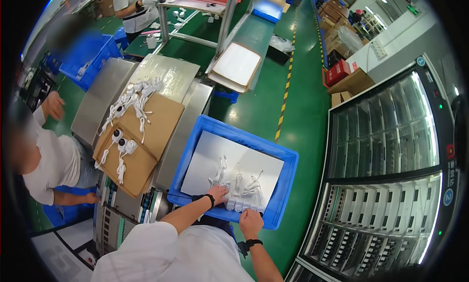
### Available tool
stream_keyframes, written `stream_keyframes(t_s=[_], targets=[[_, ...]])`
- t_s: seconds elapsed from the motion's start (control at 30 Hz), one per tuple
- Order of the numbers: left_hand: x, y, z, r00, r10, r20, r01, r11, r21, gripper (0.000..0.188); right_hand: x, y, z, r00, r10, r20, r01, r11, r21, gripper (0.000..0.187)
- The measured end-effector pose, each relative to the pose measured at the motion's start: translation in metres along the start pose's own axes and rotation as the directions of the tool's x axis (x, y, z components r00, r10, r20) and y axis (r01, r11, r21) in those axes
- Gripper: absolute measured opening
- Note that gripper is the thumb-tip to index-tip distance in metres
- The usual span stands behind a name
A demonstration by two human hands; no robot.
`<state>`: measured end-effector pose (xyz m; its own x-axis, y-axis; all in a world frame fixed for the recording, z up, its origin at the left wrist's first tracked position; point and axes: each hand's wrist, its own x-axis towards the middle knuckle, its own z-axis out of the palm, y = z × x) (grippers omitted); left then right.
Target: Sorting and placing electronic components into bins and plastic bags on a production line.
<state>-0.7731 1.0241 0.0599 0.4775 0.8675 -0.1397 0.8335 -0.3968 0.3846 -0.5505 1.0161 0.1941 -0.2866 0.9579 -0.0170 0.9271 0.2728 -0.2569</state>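
Note:
A row of white power adapters (239, 205) with bundled white cables (250, 187) lies on a white sheet (200, 167) in a blue bin (288, 184) before me. My left hand (218, 193) rests at the row's left end, fingers stretched out beside the adapters. At the right end, by the bin's near wall, my right hand (250, 222) is closed with its fingers curled. Whatever it may hold is hidden; a small dark part shows just beside it.
Left of the bin, a steel conveyor table (195, 104) carries cardboard (159, 113) with more white adapters (141, 89). A co-worker (58, 155) stands at its left side. A tall glass-fronted rack (381, 135) stands at right. Farther off is a belt with a paper-covered tray (237, 62).

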Motion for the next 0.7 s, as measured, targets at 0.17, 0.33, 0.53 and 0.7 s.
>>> stream_keyframes(t_s=[0.17, 0.33, 0.53, 0.7], targets=[[-0.008, -0.003, -0.053, 0.995, -0.099, 0.018, 0.100, 0.951, -0.291, 0.030, 0.002, -0.003, -0.005, 0.994, 0.029, 0.107, -0.025, 0.999, -0.038, 0.023], [-0.079, -0.039, -0.170, 0.739, -0.578, -0.346, 0.081, 0.587, -0.806, 0.033, -0.007, 0.012, 0.003, 0.999, 0.026, 0.045, -0.023, 0.998, -0.066, 0.023], [-0.244, -0.184, -0.157, -0.211, -0.726, -0.655, 0.715, 0.342, -0.609, 0.058, -0.007, 0.003, 0.001, 0.999, 0.002, 0.046, 0.003, 0.994, -0.106, 0.026], [-0.285, -0.244, -0.107, -0.441, -0.862, -0.248, 0.794, -0.247, -0.555, 0.084, -0.009, 0.002, 0.013, 0.998, 0.011, 0.060, -0.006, 0.996, -0.085, 0.028]])
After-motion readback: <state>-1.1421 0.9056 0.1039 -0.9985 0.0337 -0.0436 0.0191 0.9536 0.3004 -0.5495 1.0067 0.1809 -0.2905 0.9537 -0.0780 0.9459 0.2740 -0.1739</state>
